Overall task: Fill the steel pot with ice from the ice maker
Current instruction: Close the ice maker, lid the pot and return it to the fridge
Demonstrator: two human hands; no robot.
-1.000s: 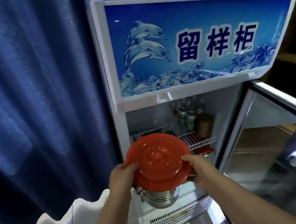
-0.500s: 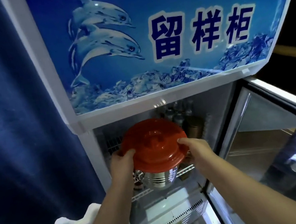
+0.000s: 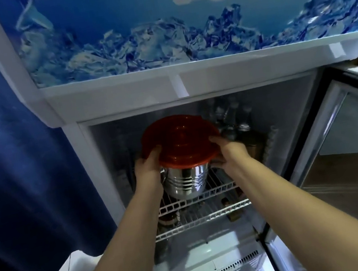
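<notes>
A big blue curtain fills the left side of the frame. Next to it stands a white cooler, and its glass door hangs open at the right. In the middle of the frame is the top wire shelf. The steel pot is right at the front of that shelf. I cannot tell if it sits on the wires or is just above them. A red lid covers the pot. The left hand holds one side and the right hand holds the other, thumbs up on the lid's rim. Some bottles and a brown jar stand close behind.

The pot could bump those bottles and tip them, because they are so near. The lid looks only laid on, so it may slide off if the pot tilts.

The sign along the top shows ice and big dark blue letters, but the frame cuts them off, so I cannot read them. I see no name on the pot.
</notes>
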